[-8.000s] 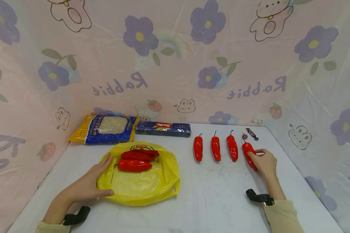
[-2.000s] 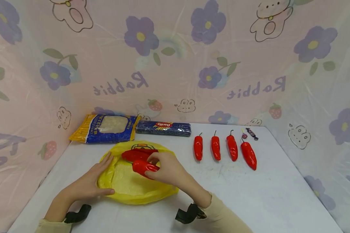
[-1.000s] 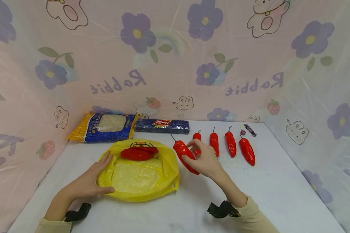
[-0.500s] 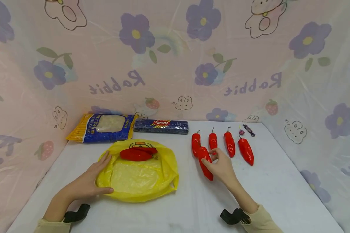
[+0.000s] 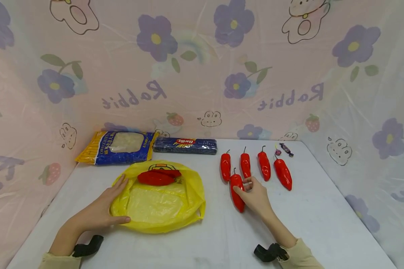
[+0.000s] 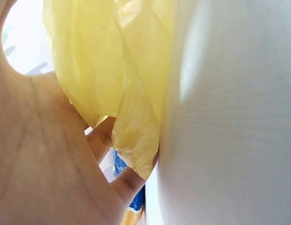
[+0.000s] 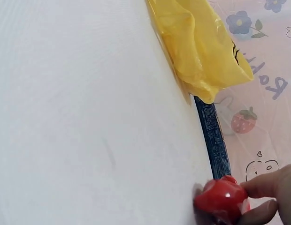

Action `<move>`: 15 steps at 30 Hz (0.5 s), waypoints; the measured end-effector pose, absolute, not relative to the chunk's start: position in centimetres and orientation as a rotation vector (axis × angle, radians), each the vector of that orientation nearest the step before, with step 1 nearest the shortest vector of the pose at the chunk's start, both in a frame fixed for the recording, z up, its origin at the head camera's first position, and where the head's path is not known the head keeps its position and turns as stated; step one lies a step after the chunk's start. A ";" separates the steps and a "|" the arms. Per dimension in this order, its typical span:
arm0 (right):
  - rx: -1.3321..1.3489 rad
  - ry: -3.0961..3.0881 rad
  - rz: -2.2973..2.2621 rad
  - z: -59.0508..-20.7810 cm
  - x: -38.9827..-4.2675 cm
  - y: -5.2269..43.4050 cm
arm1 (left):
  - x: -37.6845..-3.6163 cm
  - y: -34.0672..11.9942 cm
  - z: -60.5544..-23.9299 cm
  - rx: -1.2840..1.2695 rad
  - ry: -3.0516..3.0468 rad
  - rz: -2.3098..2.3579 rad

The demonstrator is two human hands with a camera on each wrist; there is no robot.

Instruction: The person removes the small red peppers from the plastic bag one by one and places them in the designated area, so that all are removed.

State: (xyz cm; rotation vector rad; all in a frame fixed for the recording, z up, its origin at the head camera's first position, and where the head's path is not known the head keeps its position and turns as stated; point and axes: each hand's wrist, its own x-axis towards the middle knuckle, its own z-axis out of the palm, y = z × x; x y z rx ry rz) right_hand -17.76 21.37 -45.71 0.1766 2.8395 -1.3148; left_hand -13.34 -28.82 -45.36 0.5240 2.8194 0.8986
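Right hand [image 5: 256, 196] pinches a red pepper [image 5: 237, 190] – fingers curled round its lower half, thumb on one side. The pepper is glossy, tapered, thin dark stem pointing to 12 o'clock, blunt tip toward 6; it lies on or just above the table [image 5: 309, 220], contact unclear. It sits at 6 o'clock of a row of four peppers [image 5: 245, 166], its stem end between the two leftmost, close to them. In the right wrist view the pepper's rounded end [image 7: 221, 198] shows between fingertips [image 7: 263, 185].

Left hand [image 5: 99, 211] lies flat, fingers straight, pressing the 9 o'clock edge of a yellow bag [image 5: 161, 203]; the left wrist view shows the crumpled bag edge [image 6: 131, 93] against the palm. More red peppers [image 5: 157, 177] lie on the bag at its 12 o'clock side.

Table is white, matte. At 12 o'clock of the bag – a pasta bag [image 5: 119, 147] and a dark blue spaghetti pack [image 5: 185, 145]. Two wrapped candies [image 5: 282, 149] sit beyond the row's right end. Pink plastic sheeting [image 5: 202, 67] with purple flowers, rabbits and strawberries walls the table on three sides.
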 end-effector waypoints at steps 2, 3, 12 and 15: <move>0.177 2.840 -1.321 -45.9 -17.8 21.4 | -13.3 -28.8 -45.4 0.521 2.819 0.896; 0.177 2.840 -1.323 -45.9 -17.8 21.4 | -13.4 -28.8 -45.4 0.522 2.819 0.896; 0.157 2.869 -1.289 -45.7 -17.8 21.6 | -13.4 -28.9 -45.3 0.543 2.817 0.915; 0.157 2.882 -1.278 -45.6 -17.8 21.8 | -13.4 -28.9 -45.3 0.537 2.816 0.916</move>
